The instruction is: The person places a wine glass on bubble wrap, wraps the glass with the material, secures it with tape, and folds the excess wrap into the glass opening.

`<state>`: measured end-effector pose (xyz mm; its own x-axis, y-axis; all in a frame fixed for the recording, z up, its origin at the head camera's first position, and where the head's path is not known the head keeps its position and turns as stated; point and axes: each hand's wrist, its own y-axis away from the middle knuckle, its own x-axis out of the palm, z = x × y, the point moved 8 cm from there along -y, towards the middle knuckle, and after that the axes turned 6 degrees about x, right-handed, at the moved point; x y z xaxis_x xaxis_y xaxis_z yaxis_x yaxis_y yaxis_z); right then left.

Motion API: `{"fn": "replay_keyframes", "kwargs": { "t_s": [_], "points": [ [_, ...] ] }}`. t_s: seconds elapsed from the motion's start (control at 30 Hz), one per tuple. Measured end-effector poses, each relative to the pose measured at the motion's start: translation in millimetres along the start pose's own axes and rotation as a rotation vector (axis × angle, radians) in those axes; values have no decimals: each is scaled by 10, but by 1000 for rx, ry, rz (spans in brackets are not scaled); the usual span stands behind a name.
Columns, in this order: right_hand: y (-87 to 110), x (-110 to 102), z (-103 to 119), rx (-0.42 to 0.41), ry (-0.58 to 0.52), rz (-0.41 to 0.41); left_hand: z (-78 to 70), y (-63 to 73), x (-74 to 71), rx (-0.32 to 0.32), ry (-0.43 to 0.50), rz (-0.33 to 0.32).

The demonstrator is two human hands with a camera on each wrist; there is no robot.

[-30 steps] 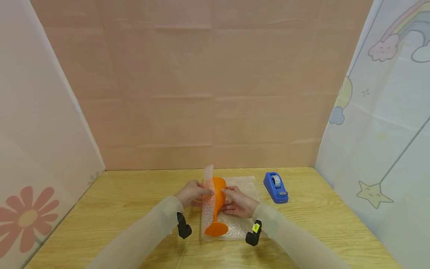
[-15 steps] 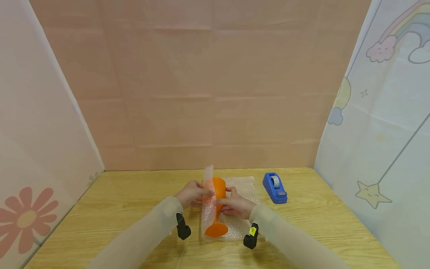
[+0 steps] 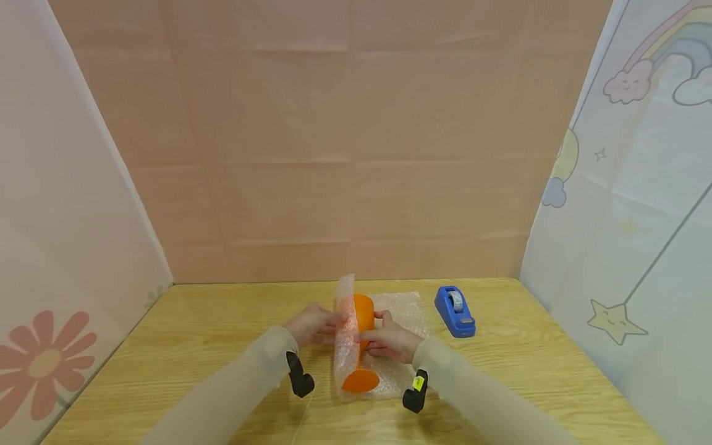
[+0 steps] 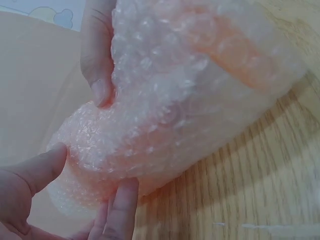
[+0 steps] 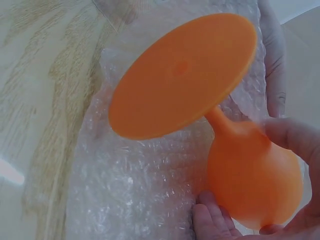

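Observation:
An orange goblet (image 3: 364,312) lies on a sheet of bubble wrap (image 3: 400,303), its round base (image 5: 185,75) toward the person. The sheet's left part is folded up over the goblet's left side. My left hand (image 3: 313,324) holds this folded part from the left, thumb and fingers spread around the covered bowl in the left wrist view. From the other side, my right hand (image 3: 392,340) grips the goblet's bowl (image 5: 255,175), fingers underneath. Its thumb reaches over to the wrap's folded edge.
A blue tape dispenser (image 3: 455,311) with a roll of tape stands to the right of the wrap on the wooden table (image 3: 222,321). A pinkish backdrop (image 3: 345,154) rises behind the table, with printed cloth panels on both sides.
My right thumb has moved left across the goblet onto the wrap's edge. My left hand has shifted slightly left along the wrap, which covers a little more of the goblet.

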<state>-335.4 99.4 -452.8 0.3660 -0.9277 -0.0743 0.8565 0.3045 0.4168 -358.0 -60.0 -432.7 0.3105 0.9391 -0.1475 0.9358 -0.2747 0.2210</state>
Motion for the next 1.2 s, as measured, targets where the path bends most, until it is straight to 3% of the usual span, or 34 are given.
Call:
{"fn": "replay_keyframes", "kwargs": {
  "t_s": [0.5,0.83,1.2],
  "points": [
    [23,-37,11,-6,-4,-10,25,-22,84,-45,-71,11],
    [0,94,-38,-11,-112,87,-2,12,48,-38,-89,5],
    [12,102,-61,14,-165,66,-55,46,41,-22,-113,0]
  ]
}}
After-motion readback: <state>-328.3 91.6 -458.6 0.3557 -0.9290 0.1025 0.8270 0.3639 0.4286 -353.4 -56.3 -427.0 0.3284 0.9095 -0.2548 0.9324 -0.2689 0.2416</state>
